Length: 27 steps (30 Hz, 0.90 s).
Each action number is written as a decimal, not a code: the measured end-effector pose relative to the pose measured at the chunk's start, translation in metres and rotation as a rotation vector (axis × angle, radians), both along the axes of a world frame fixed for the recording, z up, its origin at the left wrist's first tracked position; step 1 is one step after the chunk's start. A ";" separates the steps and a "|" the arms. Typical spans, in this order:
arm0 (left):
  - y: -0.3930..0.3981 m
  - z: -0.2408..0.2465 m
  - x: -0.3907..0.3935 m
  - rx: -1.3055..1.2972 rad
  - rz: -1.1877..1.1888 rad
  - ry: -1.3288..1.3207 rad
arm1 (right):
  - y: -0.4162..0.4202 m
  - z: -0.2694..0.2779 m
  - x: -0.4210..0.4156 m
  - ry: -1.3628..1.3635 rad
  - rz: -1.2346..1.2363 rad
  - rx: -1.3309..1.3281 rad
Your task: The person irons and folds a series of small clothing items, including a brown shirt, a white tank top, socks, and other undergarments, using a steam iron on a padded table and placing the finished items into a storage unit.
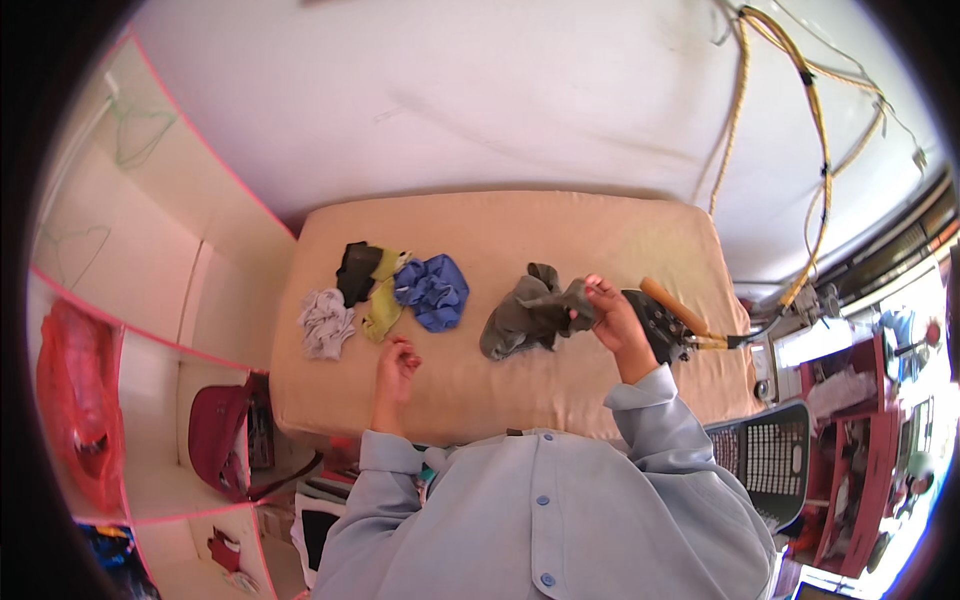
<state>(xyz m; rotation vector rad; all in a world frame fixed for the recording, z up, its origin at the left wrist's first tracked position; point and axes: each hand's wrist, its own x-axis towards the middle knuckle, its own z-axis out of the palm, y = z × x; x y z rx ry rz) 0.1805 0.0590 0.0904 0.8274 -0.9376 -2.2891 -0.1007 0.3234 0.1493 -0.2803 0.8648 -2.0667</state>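
My right hand [615, 319] grips the right end of a crumpled dark grey garment [521, 311], lifting that end while the rest lies on the padded table with a tan cloth cover [450, 390]. Apart from any cloth, my left hand [397, 367] hovers over the near left of the cover with curled fingers and nothing visible in it. Beyond it lie a blue crumpled garment [433, 292], a yellow-green cloth [382, 311], a black cloth [358, 271] and a pale grey crumpled garment [327, 322].
Right of my right hand sits a black clothes iron [651, 330] with a wooden handle [671, 306]; a yellow cord [821, 150] loops up from it. A dark plastic basket [776, 465] stands at the near right. Shelving [217, 300] on the left holds a maroon bag [217, 435].
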 end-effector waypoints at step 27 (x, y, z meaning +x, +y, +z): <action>0.031 -0.047 -0.080 0.302 -0.373 -0.047 | 0.110 -0.112 0.005 -0.234 -0.172 0.489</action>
